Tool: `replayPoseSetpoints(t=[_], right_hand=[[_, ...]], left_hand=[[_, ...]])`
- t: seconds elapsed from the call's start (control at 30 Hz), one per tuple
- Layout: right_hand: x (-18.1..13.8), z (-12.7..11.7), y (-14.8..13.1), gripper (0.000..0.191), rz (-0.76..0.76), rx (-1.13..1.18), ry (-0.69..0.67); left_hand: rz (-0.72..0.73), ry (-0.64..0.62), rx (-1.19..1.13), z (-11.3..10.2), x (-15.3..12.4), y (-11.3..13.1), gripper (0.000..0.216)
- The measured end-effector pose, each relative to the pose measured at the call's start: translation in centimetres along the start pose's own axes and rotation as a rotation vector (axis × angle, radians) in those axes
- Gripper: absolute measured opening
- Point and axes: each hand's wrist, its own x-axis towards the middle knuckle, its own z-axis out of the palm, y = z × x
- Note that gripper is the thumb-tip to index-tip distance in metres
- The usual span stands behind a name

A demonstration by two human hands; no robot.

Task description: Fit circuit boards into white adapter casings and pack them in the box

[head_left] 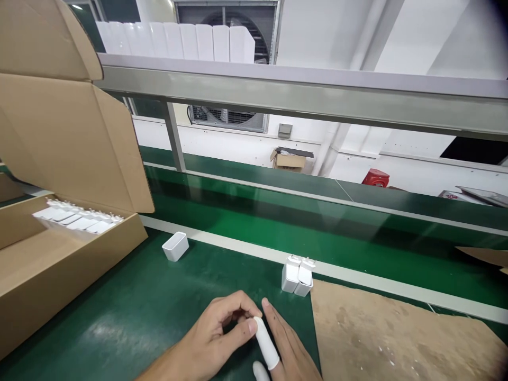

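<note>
My left hand (214, 333) pinches the tip of a white finger cot (265, 343) between thumb and forefinger. The cot covers the index finger of my right hand (296, 349), whose other visible fingers are stretched out. A second whitish cover (260, 371) shows at the bottom edge, apparently on the right thumb. Beyond my hands, two white plastic housings (291, 279) stand side by side, with white pieces with prongs at their tops. An open, hollow white housing (175, 247) sits alone farther left on the green work surface (119, 312).
At left stands an open cardboard box (75, 280) with its flap raised, holding a row of white pieces (79, 218). A brown board (397, 338) lies at right. Behind runs a green belt (238, 209), under a shelf (297, 90) bearing several white cases (204, 42).
</note>
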Motion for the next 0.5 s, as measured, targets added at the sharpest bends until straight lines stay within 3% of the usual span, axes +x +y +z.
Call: replayPoseSetpoints(t=[0.33,0.5], right_hand=[[-0.04,-0.34,-0.75,0.1,-0.031,-0.036,0.085],[-0.06,0.24,-0.74,0.085,-0.026,-0.075,0.136]], left_hand=[[0.046,0.032,0.013,-0.13,0.1,-0.35,0.026],[0.022,0.014,0.02,-0.06,0.09,-0.13,0.038]])
